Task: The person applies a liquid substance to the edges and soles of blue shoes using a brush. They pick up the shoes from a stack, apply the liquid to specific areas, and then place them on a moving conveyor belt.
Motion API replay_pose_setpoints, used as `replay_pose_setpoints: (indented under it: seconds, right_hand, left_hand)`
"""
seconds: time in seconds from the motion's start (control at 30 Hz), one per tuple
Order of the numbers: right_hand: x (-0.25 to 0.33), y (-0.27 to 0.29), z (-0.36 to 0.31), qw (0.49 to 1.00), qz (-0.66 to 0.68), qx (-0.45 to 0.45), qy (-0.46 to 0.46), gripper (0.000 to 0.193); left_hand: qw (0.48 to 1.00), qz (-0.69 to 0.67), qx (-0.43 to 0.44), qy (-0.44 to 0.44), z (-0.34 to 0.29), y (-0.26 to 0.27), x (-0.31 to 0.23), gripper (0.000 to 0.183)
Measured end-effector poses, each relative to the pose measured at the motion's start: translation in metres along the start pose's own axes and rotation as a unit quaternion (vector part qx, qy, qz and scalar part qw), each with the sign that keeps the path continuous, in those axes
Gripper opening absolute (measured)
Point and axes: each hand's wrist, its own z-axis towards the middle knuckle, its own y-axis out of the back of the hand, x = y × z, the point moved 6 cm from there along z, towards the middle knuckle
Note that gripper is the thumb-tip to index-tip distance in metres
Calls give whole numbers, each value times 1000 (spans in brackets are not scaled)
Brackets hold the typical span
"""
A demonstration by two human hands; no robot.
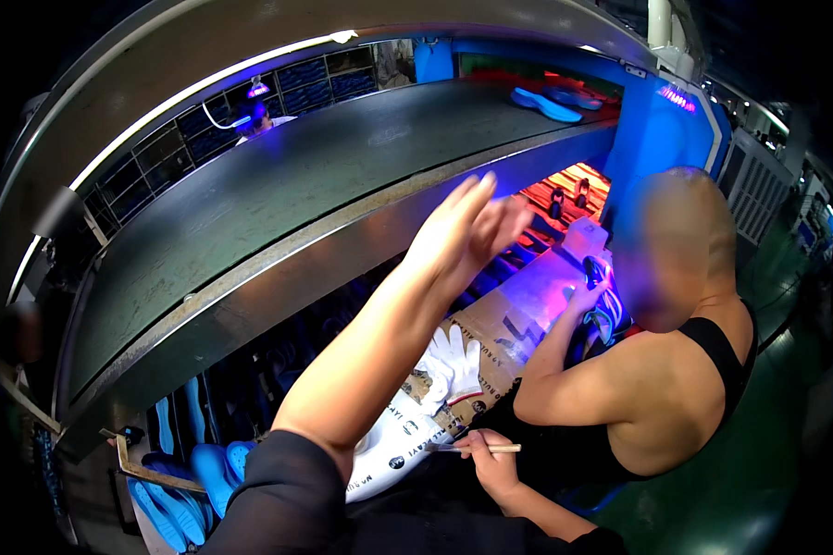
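My left hand (pixel 477 222) is raised on an outstretched arm in front of the conveyor's metal edge. Its fingers are stretched out, slightly blurred, with nothing visible in them. Low in front of me, my right hand (pixel 492 465) is closed round the pale handle of a thin brush (pixel 505 449), whose tip points left over the work surface. Beyond that hand lie white gloves (pixel 453 364) on a printed covering. White printed sheeting (pixel 389 455) is partly hidden by my left forearm.
A dark conveyor belt (pixel 278 213) crosses ahead, carrying blue soles (pixel 546 105) at its far right. At right, a co-worker (pixel 657 388) holds a blue shoe piece (pixel 604 310) under purple light. More blue soles (pixel 215 474) lie lower left. An orange-lit opening (pixel 578 190) glows below the belt.
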Motion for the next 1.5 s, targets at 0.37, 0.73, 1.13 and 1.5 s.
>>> replay_pose_setpoints:
  seconds: [0.37,0.73,1.13,1.5]
  right_hand:
    - [-20,-46,8,995,69,67,-6,27]
    - [-14,-87,-1,998,-3,57,-17,33]
    - [7,-114,-2,996,36,61,-54,34]
    - [93,-158,-18,945,-56,226,231,24]
  left_hand:
    - [562,670,-476,-90,-434,305,-59,45]
    - [453,603,-654,61,-620,372,-26,64]
    - [847,96,-515,-89,-525,271,-10,55]
    - [802,383,-428,-162,-423,222,-11,43]
